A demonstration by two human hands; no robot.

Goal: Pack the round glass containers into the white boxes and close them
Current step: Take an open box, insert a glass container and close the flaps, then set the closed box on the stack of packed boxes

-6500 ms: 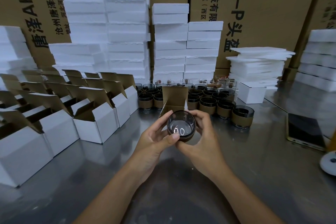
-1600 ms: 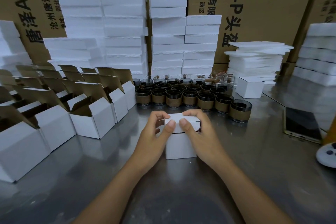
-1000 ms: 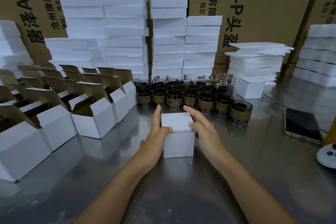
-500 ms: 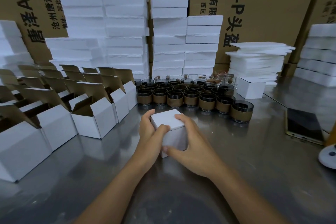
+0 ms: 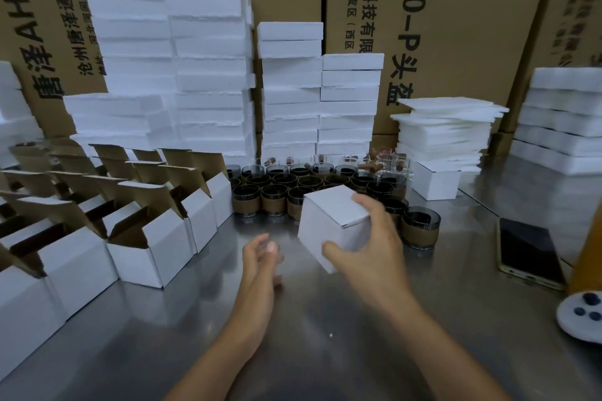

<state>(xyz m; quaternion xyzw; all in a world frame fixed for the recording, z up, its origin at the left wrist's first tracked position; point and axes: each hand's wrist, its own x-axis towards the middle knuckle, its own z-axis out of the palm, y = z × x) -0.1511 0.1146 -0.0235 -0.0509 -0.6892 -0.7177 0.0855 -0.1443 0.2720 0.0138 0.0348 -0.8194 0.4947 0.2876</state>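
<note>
— What have you got hold of?
— My right hand [image 5: 374, 247] grips the closed white box [image 5: 329, 221], thumb on its near lower corner and fingers curled over its top on the right side.
— Is it standing on the table?
— No, it is tilted, one corner towards me, and looks lifted off the steel table [image 5: 325, 335], in front of the rows of round glass containers [image 5: 277, 198] with brown bands.
— And your other hand?
— My left hand [image 5: 260, 270] holds nothing. Its fingers are loose, just left of the box and lower, not touching it.
— What else is about?
— Open white boxes [image 5: 153, 238] with brown flaps up stand in rows on my left. A second closed box [image 5: 436, 184] sits beyond the glasses on the right, beside a stack of foam sheets [image 5: 446, 130]. A phone [image 5: 527, 254] lies flat further right
</note>
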